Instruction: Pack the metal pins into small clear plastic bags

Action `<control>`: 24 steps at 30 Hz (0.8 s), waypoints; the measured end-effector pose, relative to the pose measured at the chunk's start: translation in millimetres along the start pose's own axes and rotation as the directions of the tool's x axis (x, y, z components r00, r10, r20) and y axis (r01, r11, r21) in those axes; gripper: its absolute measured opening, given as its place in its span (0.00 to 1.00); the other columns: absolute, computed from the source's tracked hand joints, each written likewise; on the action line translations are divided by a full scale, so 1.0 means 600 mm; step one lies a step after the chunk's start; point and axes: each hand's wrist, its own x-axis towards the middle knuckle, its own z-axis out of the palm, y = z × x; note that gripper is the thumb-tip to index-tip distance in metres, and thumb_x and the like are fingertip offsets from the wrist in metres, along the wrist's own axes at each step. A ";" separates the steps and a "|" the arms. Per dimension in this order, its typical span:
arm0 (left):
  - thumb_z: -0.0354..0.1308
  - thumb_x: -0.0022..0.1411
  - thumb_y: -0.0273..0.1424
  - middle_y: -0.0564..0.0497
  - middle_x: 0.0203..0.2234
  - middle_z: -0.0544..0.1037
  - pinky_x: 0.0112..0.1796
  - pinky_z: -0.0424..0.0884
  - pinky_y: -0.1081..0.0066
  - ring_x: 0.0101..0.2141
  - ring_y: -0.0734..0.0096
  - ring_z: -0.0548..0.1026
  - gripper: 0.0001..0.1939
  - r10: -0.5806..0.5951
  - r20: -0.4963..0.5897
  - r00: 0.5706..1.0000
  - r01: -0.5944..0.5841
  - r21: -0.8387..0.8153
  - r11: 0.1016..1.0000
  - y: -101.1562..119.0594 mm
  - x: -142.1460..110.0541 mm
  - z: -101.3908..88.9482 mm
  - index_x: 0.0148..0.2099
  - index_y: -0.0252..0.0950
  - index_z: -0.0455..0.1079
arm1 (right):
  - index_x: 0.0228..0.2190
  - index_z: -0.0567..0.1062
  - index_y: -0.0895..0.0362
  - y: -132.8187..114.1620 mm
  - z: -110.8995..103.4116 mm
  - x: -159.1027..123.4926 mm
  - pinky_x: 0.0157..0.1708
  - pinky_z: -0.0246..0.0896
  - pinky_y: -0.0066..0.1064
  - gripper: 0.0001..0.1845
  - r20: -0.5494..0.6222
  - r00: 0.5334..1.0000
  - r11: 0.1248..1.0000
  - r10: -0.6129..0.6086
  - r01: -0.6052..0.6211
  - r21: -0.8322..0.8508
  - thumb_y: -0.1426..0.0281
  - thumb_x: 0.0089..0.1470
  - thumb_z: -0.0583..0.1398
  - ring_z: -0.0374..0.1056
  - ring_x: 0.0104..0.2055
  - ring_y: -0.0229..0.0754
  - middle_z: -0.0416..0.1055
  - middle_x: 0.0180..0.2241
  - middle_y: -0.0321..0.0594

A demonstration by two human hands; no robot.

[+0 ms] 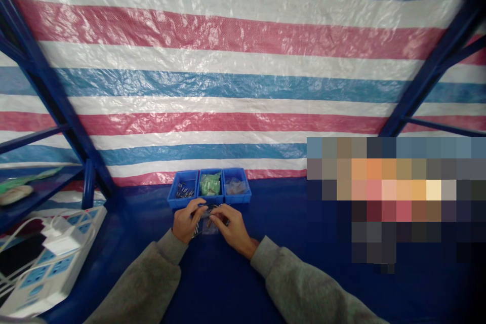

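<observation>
**Two hands meet over small parts at a blue workbench**

Both hands work close together on a blue-covered table (304, 273), just in front of a row of three blue bins. The left hand (186, 221) is curled, its fingers closed on a small dark metal piece (203, 208) held at the fingertips. The right hand (232, 228) is also curled, its thumb and forefinger pinching what looks like the other end of the same cluster of small parts; exactly what it grips is too small to tell. Beneath the fingers, a small clear bag (210, 228) lies flat on the table, partly hidden by both hands.

Behind the hands, the left bin (183, 190) holds dark, thin metal pieces, the middle bin (210, 184) holds a green packet, and the right bin (236, 186) holds clear plastic bags. The three bins stand side by side, touching.

Grey sleeves (152, 273) cover both forearms. At the far left, a white power strip (49, 263) with plugs and cables rests at the table's edge, beside a blue metal shelf frame (56, 106). A red, white and blue striped tarpaulin (235, 61) forms the backdrop.
</observation>
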 end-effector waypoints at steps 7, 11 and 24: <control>0.50 0.62 0.34 0.55 0.20 0.76 0.27 0.69 0.79 0.20 0.77 0.73 0.11 -0.014 0.044 0.999 0.016 -0.045 0.999 -0.001 -0.003 -0.002 0.42 0.35 0.68 | 0.30 0.74 0.57 -0.004 0.000 -0.001 0.28 0.56 0.26 0.12 -0.037 0.999 0.999 0.032 -0.032 0.008 0.65 0.57 0.54 0.62 0.26 0.36 0.67 0.26 0.37; 0.52 0.61 0.34 0.50 0.30 0.77 0.35 0.70 0.74 0.30 0.72 0.75 0.09 0.015 0.040 0.999 -0.013 -0.049 0.999 -0.003 0.001 -0.001 0.39 0.35 0.69 | 0.28 0.72 0.58 -0.006 -0.002 0.001 0.28 0.56 0.26 0.14 -0.137 0.985 0.995 0.103 -0.100 0.025 0.64 0.58 0.52 0.62 0.27 0.36 0.67 0.25 0.37; 0.45 0.64 0.31 0.52 0.21 0.66 0.28 0.63 0.74 0.24 0.74 0.66 0.14 0.065 0.176 0.982 -0.049 -0.091 0.995 0.019 0.006 -0.010 0.27 0.35 0.64 | 0.31 0.72 0.58 -0.004 -0.002 0.003 0.28 0.57 0.26 0.12 -0.125 0.985 0.992 0.117 -0.112 0.052 0.65 0.57 0.52 0.62 0.27 0.36 0.69 0.26 0.37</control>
